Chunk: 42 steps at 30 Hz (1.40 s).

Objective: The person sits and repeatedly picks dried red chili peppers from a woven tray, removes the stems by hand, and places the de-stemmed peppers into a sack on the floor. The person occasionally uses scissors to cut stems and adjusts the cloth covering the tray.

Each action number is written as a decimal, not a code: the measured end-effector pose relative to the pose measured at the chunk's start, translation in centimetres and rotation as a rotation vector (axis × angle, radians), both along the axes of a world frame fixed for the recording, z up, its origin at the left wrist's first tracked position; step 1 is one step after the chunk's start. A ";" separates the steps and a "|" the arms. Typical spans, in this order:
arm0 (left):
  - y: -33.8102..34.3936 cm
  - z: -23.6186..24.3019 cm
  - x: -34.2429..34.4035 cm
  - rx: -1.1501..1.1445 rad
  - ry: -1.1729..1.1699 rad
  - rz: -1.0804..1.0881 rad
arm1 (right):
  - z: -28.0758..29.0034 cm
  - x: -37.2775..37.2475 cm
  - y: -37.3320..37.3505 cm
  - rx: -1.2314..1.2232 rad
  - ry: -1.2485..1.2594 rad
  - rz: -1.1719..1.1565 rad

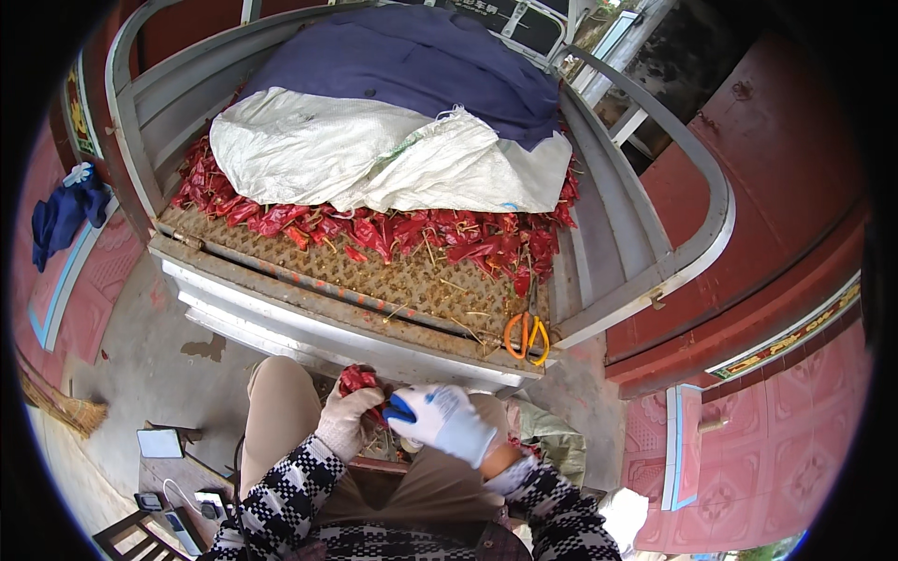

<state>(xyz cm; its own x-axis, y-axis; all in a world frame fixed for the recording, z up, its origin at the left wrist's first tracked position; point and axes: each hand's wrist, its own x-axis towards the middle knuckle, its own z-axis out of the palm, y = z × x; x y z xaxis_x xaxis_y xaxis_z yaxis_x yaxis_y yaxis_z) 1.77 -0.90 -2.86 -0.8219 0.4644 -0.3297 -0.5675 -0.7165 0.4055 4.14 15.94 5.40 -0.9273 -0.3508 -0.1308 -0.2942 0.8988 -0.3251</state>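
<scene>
From my end, I see the left hand wrapped round some red chillies, just in front of the truck bed. The right hand is close beside them, curled; I can't tell whether it grips anything. I judge the step as working this bunch by hand, the scissors lying unused on the bed. The next move seems to call for a steady left hold.

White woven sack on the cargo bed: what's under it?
Red chili peppers poke out along its front edge, on the metal bed. The white woven sack hides anything deeper.
</scene>
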 end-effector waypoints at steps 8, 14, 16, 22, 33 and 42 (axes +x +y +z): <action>-0.4 0.3 -0.4 0.007 0.041 -0.079 | 0.3 -11.2 17.8 0.437 0.181 -0.819; -1.1 0.3 -0.6 -0.059 0.066 -0.084 | -2.4 -14.5 20.6 0.577 0.094 -0.821; -1.0 0.3 -0.7 -0.065 0.079 -0.104 | -2.3 -15.3 21.2 0.587 0.041 -0.805; -1.9 0.0 -0.8 0.057 -0.015 -0.097 | -2.0 -14.5 21.4 0.537 0.063 -0.816; -1.4 0.8 -0.3 0.087 -0.042 -0.117 | 0.6 -1.7 8.1 -0.438 0.345 -0.559; -1.0 2.4 0.2 -0.022 0.139 -0.172 | -1.5 2.7 -2.7 0.021 0.437 -0.036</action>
<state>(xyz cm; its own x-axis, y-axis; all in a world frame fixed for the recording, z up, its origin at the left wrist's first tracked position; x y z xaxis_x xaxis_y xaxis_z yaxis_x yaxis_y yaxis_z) 2.00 -1.91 -0.44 -0.7693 0.5959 -0.2305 -0.6185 -0.6039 0.5027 6.84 13.24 3.93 -0.9088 -0.3186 0.2695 -0.3681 0.9162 -0.1584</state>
